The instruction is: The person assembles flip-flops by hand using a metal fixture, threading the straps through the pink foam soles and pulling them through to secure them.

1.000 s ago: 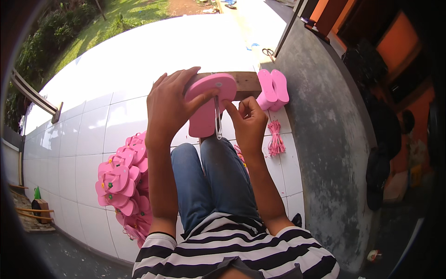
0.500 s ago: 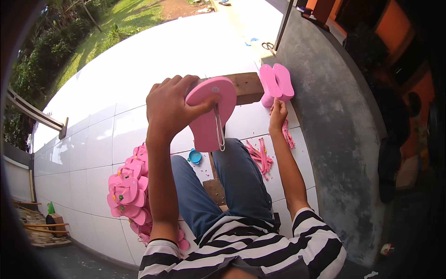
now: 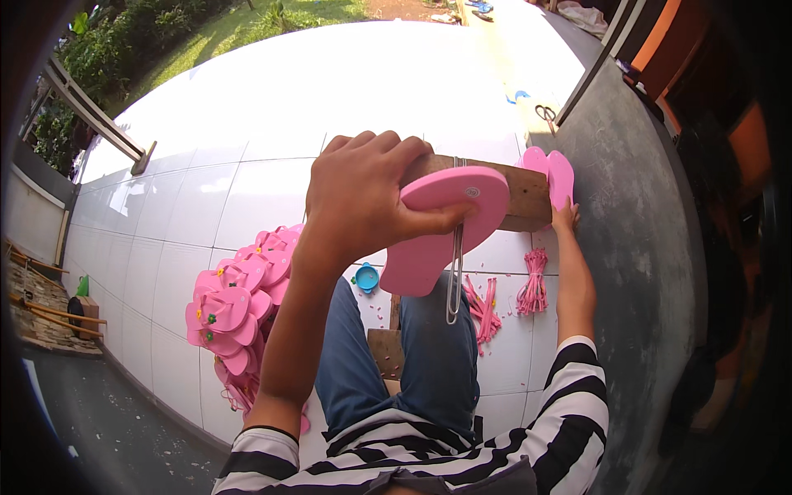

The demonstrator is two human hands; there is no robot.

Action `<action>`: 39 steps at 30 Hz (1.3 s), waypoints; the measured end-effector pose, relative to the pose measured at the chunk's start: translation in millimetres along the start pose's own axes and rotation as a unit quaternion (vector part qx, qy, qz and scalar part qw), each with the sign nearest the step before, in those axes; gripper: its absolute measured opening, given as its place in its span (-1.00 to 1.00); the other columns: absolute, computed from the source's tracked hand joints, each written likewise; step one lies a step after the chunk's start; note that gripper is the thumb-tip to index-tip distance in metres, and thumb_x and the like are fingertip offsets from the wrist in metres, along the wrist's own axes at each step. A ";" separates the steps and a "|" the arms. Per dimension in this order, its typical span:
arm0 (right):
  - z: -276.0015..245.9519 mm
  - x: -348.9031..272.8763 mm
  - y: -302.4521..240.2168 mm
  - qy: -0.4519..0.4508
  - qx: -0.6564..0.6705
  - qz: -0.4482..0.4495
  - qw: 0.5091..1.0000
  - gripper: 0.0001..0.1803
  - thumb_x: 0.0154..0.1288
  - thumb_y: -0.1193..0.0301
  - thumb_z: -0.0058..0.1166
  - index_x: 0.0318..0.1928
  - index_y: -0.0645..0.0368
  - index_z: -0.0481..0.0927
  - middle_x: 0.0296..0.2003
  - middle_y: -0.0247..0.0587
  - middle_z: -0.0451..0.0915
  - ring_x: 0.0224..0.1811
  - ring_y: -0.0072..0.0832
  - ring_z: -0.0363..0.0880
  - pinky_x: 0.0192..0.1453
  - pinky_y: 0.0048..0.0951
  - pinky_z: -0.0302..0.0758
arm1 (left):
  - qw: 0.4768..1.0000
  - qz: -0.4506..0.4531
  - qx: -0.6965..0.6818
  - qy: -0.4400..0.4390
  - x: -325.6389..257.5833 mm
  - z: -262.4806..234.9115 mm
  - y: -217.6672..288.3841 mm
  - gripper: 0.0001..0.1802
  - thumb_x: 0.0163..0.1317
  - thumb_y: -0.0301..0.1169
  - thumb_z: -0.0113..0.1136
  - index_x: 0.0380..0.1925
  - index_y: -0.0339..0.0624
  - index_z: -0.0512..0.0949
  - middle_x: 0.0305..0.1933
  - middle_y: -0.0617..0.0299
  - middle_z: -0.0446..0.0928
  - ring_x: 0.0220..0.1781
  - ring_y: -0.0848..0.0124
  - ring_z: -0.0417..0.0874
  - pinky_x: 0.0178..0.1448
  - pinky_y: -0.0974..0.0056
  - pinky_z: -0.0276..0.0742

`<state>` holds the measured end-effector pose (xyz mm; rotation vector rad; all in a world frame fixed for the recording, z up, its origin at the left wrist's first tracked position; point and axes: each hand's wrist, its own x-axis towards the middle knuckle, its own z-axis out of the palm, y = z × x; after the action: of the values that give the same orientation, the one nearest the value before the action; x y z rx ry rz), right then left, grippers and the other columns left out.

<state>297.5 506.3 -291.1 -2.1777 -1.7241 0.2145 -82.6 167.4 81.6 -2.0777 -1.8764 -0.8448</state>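
My left hand [image 3: 363, 194] is closed on a pink flip-flop sole [image 3: 425, 272], thumb pressed on its face and fingers behind it. The sole tilts against the end of a wooden beam [image 3: 528, 198]. A thin metal wire loop [image 3: 452, 301] hangs down over the sole's face, its upper part running up to the beam. Out to the right, my right hand [image 3: 566, 216] grips the lower end of another pink sole [image 3: 560, 175], one of the soles standing beside the beam by the grey wall. Some of its fingers are hidden.
A heap of finished pink flip-flops [image 3: 235, 305] lies left of my legs. A blue cup [image 3: 366, 278] sits between the heap and my knee. Pink strap bundles [image 3: 534, 285] lie right, with small pink scraps about. Scissors [image 3: 545, 114] rest beyond, near the grey wall [image 3: 635, 247].
My right hand has gone from a pinch near the standing soles to a grip on one of them. The left hand still holds its sole; the whole view has shifted.
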 end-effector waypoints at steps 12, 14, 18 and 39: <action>-24.0 7.9 -14.4 0.101 0.026 0.151 0.983 -0.22 -0.09 -0.08 0.35 0.07 0.17 0.50 0.03 0.09 0.55 0.19 -0.02 0.48 0.21 -0.01 0.41 | 1.000 0.003 0.003 0.003 4.4 0.3 5.5 -0.51 -0.10 0.14 0.40 -0.32 0.04 0.64 -0.40 0.31 0.60 -0.32 0.25 0.61 -0.13 0.20 0.43; -38.4 8.6 6.9 0.071 0.324 0.244 0.911 -0.28 -0.05 -0.06 0.34 0.03 0.15 0.52 -0.05 0.01 0.58 0.11 -0.11 0.52 0.14 -0.08 0.45 | 1.000 0.011 -0.004 0.003 8.0 3.0 8.7 -0.51 -0.09 0.14 0.40 -0.31 0.04 0.65 -0.39 0.31 0.61 -0.31 0.25 0.62 -0.11 0.19 0.43; -68.9 -109.0 -20.1 -0.225 0.857 0.218 0.409 -0.52 0.10 0.08 0.27 -0.08 0.15 0.55 -0.19 -0.17 0.59 -0.10 -0.27 0.54 -0.01 -0.25 0.45 | 0.999 -0.019 0.021 -0.014 -2.2 -0.1 3.2 -0.53 -0.04 0.14 0.37 -0.31 0.04 0.66 -0.37 0.31 0.63 -0.28 0.25 0.63 -0.09 0.19 0.43; -225.0 -441.3 -113.7 -0.020 0.296 -0.296 0.908 -0.14 -0.06 0.31 0.53 0.20 0.21 0.27 0.15 0.03 0.34 0.25 -0.05 0.31 0.35 -0.05 0.30 | 0.932 -0.010 -0.361 0.033 -153.2 -12.1 62.4 -0.61 0.01 -0.52 0.47 -0.10 -0.14 0.62 -0.20 0.17 0.64 -0.21 0.37 0.68 -0.21 0.32 0.62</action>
<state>160.0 62.6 -85.0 -1.1754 -1.9290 0.5374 -29.0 22.6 21.4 -2.3473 -1.7043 -1.7995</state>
